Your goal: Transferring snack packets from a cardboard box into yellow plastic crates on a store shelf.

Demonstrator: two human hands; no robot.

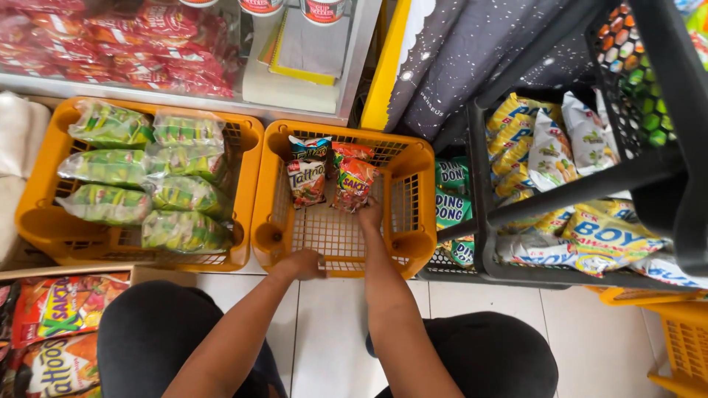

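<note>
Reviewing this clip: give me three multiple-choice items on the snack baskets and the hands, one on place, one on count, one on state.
1. Where is the right hand?
A. Inside the middle orange basket, at the red snack bag
B. On the floor
C. In the black crate

2. How many snack bags stand in that basket?
A. One
B. Two
C. Five

3. What is the left hand doing?
A. Hanging free
B. Holding a bag
C. Resting on the basket's near rim

Answers: A, it reaches in beside the red bag; B, two upright packs at the back; C, its fingers lie on the front edge.

red snack bag [354,184] — upright, orange crate [417,221]
</note>
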